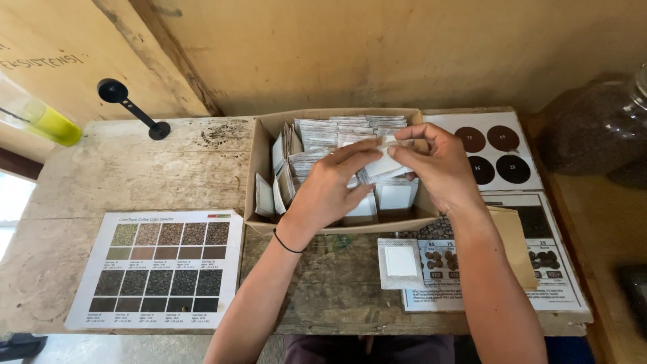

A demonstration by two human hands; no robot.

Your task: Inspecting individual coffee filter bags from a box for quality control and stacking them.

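Our left hand and right hand pinch one white packet above the cardboard box, hiding packets beneath. At 3 o'clock, a dark jar is cut off on the worn wooden surface.

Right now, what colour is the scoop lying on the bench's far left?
Black scoop, clearest in the head view.

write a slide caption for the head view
Both hands, left hand and right hand, pinch one white sachet above a cardboard box of sachets on a worn wooden table.
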